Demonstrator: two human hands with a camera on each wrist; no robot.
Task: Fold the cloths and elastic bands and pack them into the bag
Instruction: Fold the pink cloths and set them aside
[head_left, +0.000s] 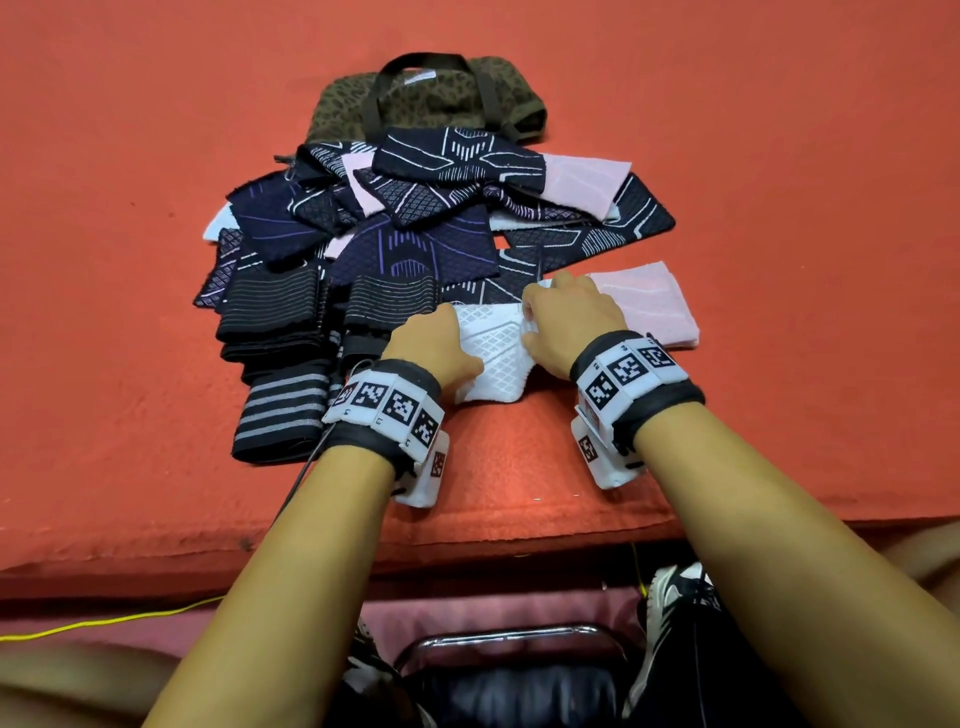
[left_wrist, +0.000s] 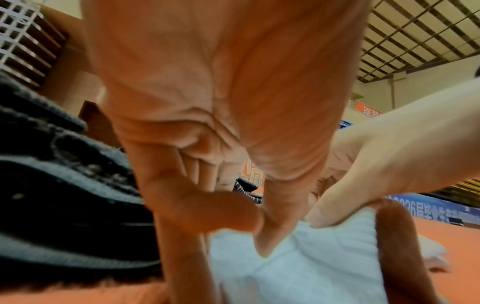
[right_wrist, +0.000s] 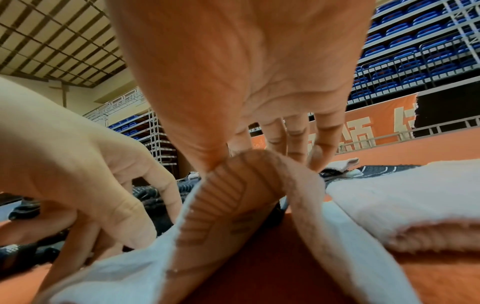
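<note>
Both hands, left hand (head_left: 431, 347) and right hand (head_left: 570, 317), pinch a white cloth (head_left: 493, 353) whose long axis runs away from the table's near edge (head_left: 467, 525); bare red surface lies either side.

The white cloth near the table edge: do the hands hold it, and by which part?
Yes. The right hand pinches the white cloth at its lifted right edge; the left hand holds its left side.

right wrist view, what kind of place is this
Probably an indoor sports hall or arena: tiers of blue seats rise behind railings, an orange banner hangs below them, and a grid ceiling spans overhead.
</note>
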